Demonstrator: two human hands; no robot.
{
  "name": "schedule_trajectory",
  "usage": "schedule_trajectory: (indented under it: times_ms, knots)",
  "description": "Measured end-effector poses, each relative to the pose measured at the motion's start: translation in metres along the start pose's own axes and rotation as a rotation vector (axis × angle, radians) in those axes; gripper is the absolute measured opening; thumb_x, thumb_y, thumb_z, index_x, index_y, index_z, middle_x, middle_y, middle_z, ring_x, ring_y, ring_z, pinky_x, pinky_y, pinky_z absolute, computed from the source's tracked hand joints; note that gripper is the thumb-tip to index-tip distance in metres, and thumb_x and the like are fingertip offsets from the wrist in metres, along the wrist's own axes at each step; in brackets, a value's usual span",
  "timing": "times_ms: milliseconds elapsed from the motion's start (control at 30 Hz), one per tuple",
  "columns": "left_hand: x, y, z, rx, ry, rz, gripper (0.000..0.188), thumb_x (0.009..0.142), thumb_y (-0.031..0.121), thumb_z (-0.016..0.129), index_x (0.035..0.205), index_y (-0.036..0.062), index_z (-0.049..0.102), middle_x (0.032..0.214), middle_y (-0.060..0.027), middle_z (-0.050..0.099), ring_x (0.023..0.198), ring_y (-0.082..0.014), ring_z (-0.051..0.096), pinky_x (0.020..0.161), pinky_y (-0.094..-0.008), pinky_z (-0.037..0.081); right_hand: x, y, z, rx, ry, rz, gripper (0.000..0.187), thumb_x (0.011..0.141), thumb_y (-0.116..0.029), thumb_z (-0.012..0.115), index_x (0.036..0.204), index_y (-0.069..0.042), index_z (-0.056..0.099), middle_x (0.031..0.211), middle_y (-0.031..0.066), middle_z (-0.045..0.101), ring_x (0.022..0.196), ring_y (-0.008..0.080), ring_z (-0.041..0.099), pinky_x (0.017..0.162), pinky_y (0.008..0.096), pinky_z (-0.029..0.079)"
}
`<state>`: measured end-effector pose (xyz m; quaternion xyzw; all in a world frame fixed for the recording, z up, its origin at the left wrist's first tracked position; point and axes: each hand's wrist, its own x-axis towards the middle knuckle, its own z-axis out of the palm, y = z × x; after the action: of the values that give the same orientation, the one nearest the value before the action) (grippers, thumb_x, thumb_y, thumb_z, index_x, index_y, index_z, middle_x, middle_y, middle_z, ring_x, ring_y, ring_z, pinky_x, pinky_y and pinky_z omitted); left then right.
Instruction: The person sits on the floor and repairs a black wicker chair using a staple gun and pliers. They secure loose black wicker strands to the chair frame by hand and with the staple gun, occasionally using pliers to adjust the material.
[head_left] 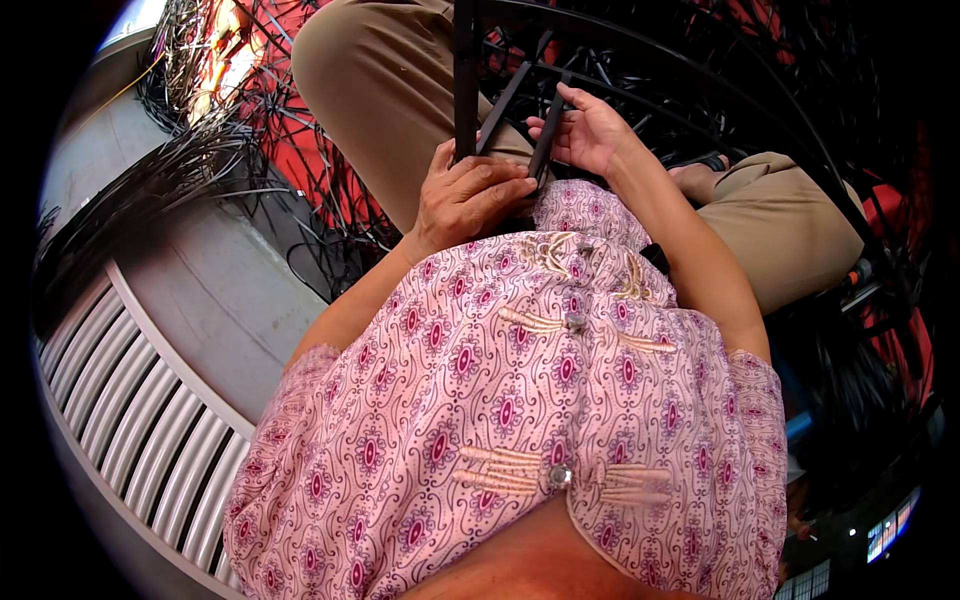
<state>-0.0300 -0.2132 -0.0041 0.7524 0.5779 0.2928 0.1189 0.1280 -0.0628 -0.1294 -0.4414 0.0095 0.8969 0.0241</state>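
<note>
Several flat black strips (510,100), looking like plastic strapping, cross in front of my lap. My left hand (463,197) is closed at their near ends, its fingers bent over the lower part and its thumb pointing up beside an upright strip (466,80). To the right, my right hand (592,135) is turned palm up, its fingers curled around a slanting black strip (550,130). That strip's lower end runs down toward my left fingertips. What lies under my left fingers is hidden.
Loose black strips (200,165) lie in heaps at the left and over a red surface (295,155). A long black strip (690,60) arcs across the upper right. My bent knees (365,85) frame the work. A slatted metal bench (150,400) stands at the lower left.
</note>
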Motion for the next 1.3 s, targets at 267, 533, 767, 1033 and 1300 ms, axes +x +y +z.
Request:
schedule_trajectory:
  times_ms: [267, 533, 767, 1033, 1300]
  knots:
    - [0.003, 0.003, 0.0, -0.05, 0.019, -0.023, 0.025, 0.07, 0.011, 0.081, 0.095, 0.0122, 0.077, 0.093, -0.0012, 0.073, 0.093, -0.0152, 0.07, 0.099, -0.0406, 0.044, 0.054, -0.012, -0.004, 0.408, -0.12, -0.049, 0.025, 0.1, -0.023, 0.052, 0.086, -0.003, 0.047, 0.072, 0.003, 0.05, 0.061, 0.0124, 0.05, 0.053, 0.0248, 0.043]
    - [0.025, -0.005, 0.017, -0.018, 0.052, 0.107, 0.021, 0.077, 0.014, 0.072, 0.098, 0.0145, 0.074, 0.096, 0.0019, 0.07, 0.091, -0.0129, 0.068, 0.088, -0.038, 0.045, 0.062, -0.044, -0.009, 0.392, -0.013, -0.186, 0.023, 0.101, -0.019, 0.047, 0.082, -0.006, 0.046, 0.07, 0.0015, 0.047, 0.056, 0.0099, 0.045, 0.047, 0.0243, 0.038]
    - [0.035, -0.022, 0.031, 0.027, -0.053, 0.046, 0.023, 0.075, 0.015, 0.073, 0.098, 0.0126, 0.071, 0.097, 0.0007, 0.069, 0.094, -0.0165, 0.064, 0.093, -0.0416, 0.041, 0.072, -0.063, -0.021, 0.404, -0.144, -0.244, 0.037, 0.105, -0.031, 0.039, 0.099, 0.003, 0.048, 0.087, 0.0113, 0.053, 0.073, 0.0199, 0.052, 0.065, 0.0321, 0.047]
    - [0.036, -0.019, 0.028, 0.0, -0.089, -0.023, 0.027, 0.071, 0.01, 0.076, 0.097, 0.0114, 0.07, 0.095, 0.0007, 0.068, 0.091, -0.0162, 0.063, 0.089, -0.0389, 0.04, 0.001, -0.023, -0.001, -0.208, 0.053, -0.072, 0.054, 0.096, -0.052, 0.054, 0.113, -0.001, 0.061, 0.1, 0.0137, 0.069, 0.099, 0.0259, 0.066, 0.089, 0.0422, 0.054]
    - [0.039, -0.018, 0.029, -0.004, -0.061, -0.027, 0.026, 0.071, 0.009, 0.076, 0.096, 0.0124, 0.069, 0.096, 0.0018, 0.068, 0.091, -0.0152, 0.063, 0.089, -0.0397, 0.04, -0.043, -0.013, 0.006, -0.335, -0.047, -0.048, 0.038, 0.089, -0.045, 0.067, 0.096, -0.008, 0.069, 0.086, 0.0024, 0.069, 0.075, 0.0128, 0.063, 0.071, 0.0264, 0.051]
